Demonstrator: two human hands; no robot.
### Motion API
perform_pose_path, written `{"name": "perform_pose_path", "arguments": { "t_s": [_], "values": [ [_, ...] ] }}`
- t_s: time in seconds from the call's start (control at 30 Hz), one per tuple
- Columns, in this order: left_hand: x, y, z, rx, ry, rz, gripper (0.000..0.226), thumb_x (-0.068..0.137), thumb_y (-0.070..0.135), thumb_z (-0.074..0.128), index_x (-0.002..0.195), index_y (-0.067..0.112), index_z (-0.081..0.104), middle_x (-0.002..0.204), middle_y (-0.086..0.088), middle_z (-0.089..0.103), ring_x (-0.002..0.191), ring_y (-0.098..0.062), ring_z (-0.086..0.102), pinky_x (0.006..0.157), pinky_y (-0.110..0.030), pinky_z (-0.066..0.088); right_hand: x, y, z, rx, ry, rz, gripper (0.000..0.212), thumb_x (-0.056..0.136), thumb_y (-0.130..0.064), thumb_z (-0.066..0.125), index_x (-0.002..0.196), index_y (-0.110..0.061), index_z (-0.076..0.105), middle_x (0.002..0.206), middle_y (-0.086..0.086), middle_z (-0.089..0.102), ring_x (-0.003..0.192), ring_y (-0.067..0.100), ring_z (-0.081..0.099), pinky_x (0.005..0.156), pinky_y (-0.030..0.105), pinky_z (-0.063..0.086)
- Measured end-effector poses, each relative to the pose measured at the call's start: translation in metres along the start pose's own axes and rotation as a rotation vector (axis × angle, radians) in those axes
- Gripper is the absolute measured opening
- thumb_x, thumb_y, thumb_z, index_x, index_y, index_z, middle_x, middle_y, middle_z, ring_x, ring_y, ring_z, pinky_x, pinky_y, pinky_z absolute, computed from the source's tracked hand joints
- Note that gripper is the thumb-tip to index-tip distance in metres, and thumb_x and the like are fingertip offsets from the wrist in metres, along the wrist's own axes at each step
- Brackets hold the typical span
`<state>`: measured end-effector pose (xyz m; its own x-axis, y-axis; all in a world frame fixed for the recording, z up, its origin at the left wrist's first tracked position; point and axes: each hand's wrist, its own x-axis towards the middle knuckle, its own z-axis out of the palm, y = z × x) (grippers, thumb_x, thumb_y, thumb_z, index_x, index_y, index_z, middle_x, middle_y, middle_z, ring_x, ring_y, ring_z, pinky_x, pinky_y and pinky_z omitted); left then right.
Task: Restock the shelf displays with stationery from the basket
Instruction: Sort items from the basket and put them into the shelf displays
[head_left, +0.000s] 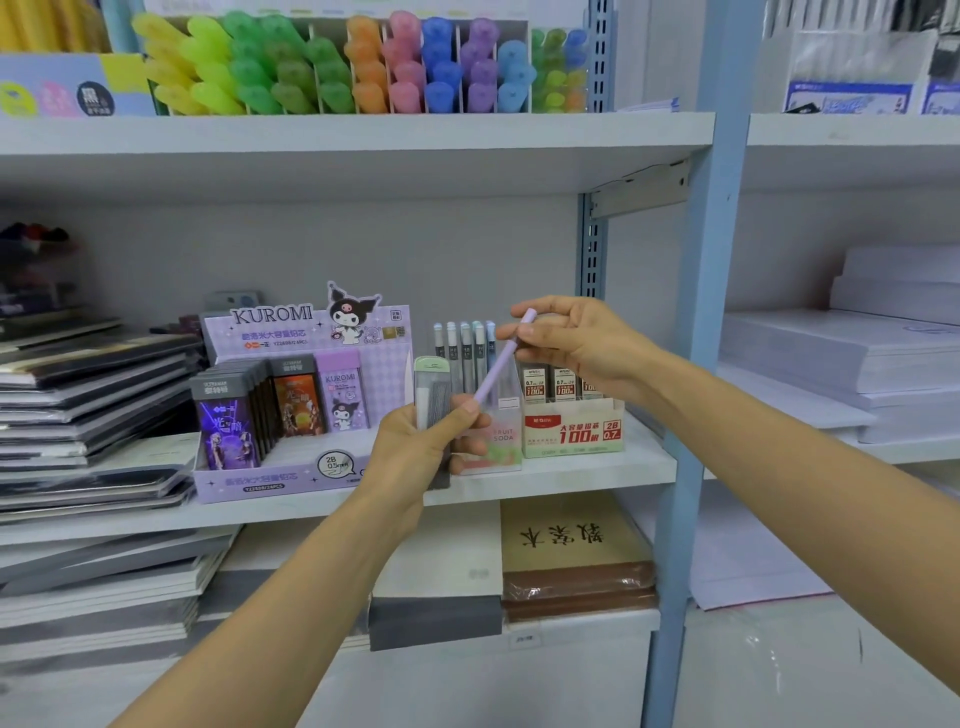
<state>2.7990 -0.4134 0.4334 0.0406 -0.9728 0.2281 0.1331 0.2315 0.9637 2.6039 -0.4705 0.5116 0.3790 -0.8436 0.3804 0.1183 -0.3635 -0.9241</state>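
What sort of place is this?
Probably a stationery shop: white shelving holds a Kuromi lead display box, a rack of coloured highlighters and stacked notebooks. The right hand pinches a lilac lead tube; the left hand grips a green-capped case.

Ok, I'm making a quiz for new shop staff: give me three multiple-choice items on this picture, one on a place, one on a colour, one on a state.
1. Where is the Kuromi display box relative to the red-and-white lead box?
A) left of it, same shelf
B) on the shelf above
C) right of it

2. What colour is the slim tube in the right hand?
A) orange
B) pale purple
C) black

3. What is the left hand doing?
A) hanging empty
B) pressing the shelf
C) holding a green-capped case

Answers: 1 A, both stand on the middle shelf; 2 B, its barrel and cap are lilac; 3 C, fingers curl round the case.
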Motion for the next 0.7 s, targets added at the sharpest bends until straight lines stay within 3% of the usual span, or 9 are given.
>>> {"name": "perform_pose_path", "arguments": {
  "t_s": [0.23, 0.4, 0.53, 0.6, 0.7],
  "values": [
    [-0.002, 0.004, -0.006, 0.005, 0.068, 0.015, 0.013, 0.085, 0.021, 0.072, 0.096, 0.015, 0.071, 0.077, -0.001, 0.076, 0.049, -0.004, 0.062, 0.04, -0.016, 0.04, 0.009, -0.001, 0.008, 0.012, 0.101, -0.022, 0.019, 0.09, 0.0, 0.061, 0.108, -0.001, 0.065, 0.096, 0.014, 0.073, 0.091, 0.024, 0.072, 0.072, 0.025, 0.058],
    [0.003, 0.001, -0.02, 0.062, 0.078, -0.009, 0.022, 0.092, 0.032, 0.064, 0.095, 0.011, 0.07, 0.07, -0.002, 0.072, 0.046, -0.009, 0.055, 0.04, -0.018, 0.038, 0.027, -0.014, -0.006, -0.262, 0.315, -0.196, 0.016, 0.093, 0.0, 0.056, 0.105, -0.009, 0.062, 0.102, 0.017, 0.065, 0.092, 0.024, 0.07, 0.076, 0.026, 0.059],
    [0.008, -0.001, -0.025, 0.04, 0.055, 0.035, 0.014, 0.094, 0.028, 0.061, 0.093, 0.017, 0.069, 0.07, 0.0, 0.071, 0.049, -0.011, 0.058, 0.046, -0.022, 0.038, 0.038, -0.005, -0.005, -0.459, 0.325, -0.215, 0.017, 0.094, -0.001, 0.056, 0.108, -0.009, 0.061, 0.102, 0.014, 0.065, 0.095, 0.022, 0.069, 0.08, 0.028, 0.059],
    [0.01, -0.004, -0.026, 0.028, 0.044, 0.062, 0.014, 0.097, 0.025, 0.056, 0.1, 0.02, 0.069, 0.07, 0.0, 0.071, 0.052, -0.012, 0.06, 0.05, -0.025, 0.038, 0.041, 0.007, 0.001, -0.528, 0.292, -0.176, 0.017, 0.094, 0.001, 0.056, 0.106, -0.009, 0.061, 0.102, 0.012, 0.065, 0.094, 0.02, 0.069, 0.076, 0.025, 0.059],
    [0.012, -0.007, -0.028, 0.034, 0.029, 0.083, 0.017, 0.099, 0.027, 0.053, 0.107, 0.024, 0.068, 0.07, -0.001, 0.07, 0.053, -0.013, 0.061, 0.05, -0.026, 0.037, 0.046, 0.024, 0.009, -0.616, 0.274, -0.157, 0.015, 0.094, -0.001, 0.056, 0.105, -0.01, 0.061, 0.1, 0.008, 0.067, 0.088, 0.011, 0.068, 0.059, 0.01, 0.052]
  ]
}}
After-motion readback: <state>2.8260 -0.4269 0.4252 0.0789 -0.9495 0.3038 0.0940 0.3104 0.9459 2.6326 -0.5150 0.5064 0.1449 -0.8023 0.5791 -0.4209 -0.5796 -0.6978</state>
